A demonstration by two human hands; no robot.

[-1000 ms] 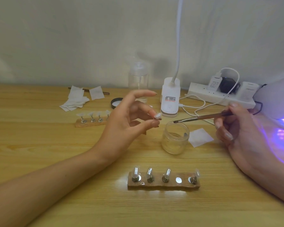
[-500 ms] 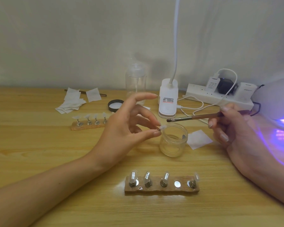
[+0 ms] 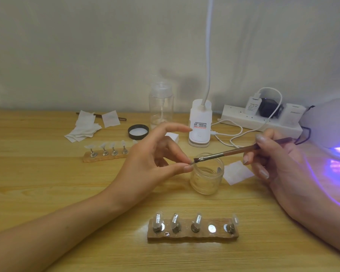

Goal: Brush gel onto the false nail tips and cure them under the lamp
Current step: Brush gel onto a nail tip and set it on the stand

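Pinching the nail tip (image 3: 190, 164) just over the left rim of the jar (image 3: 206, 180), the left hand (image 3: 149, 163) should hold steady — the right hand (image 3: 273, 163) grips the brush (image 3: 234, 151), bristles touching it. Light, even strokes likely serve best.

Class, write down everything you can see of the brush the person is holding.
The brush is slim, with a reddish-brown, wood-like handle, a silvery metal ferrule and a short dark bristle head. The right hand pinches its handle. It slants down toward the left hand, its bristles over the rim of the open glass jar, meeting the small piece pinched there.
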